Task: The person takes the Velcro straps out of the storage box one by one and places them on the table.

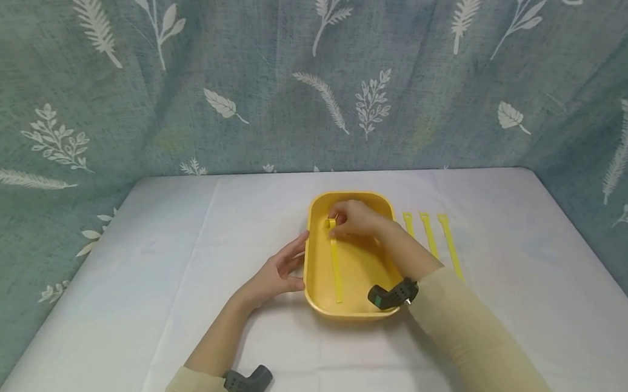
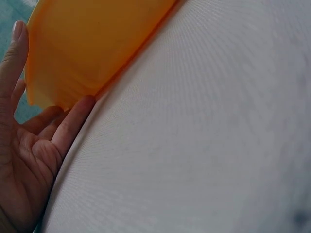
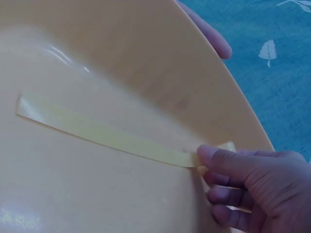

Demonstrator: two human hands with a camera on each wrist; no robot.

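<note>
A yellow plastic tray (image 1: 365,262) with raised walls stands on the white-covered table. Inside it, my right hand (image 1: 358,218) pinches a flat yellow strap (image 1: 336,267) near its far, wider end. Thumb and fingertips meet on that end in the right wrist view, and the strap's rest (image 3: 107,133) stretches over the tray floor to a textured tip. Against the tray's left outer wall, my left hand (image 1: 276,274) rests with spread fingers. Its fingertips touch the wall near the lower edge in the left wrist view.
Three more yellow straps lie side by side to the right of the tray, the middle one (image 1: 428,235) partly behind my right forearm. A green leaf-patterned cloth (image 1: 264,114) hangs behind the white tabletop (image 1: 136,305).
</note>
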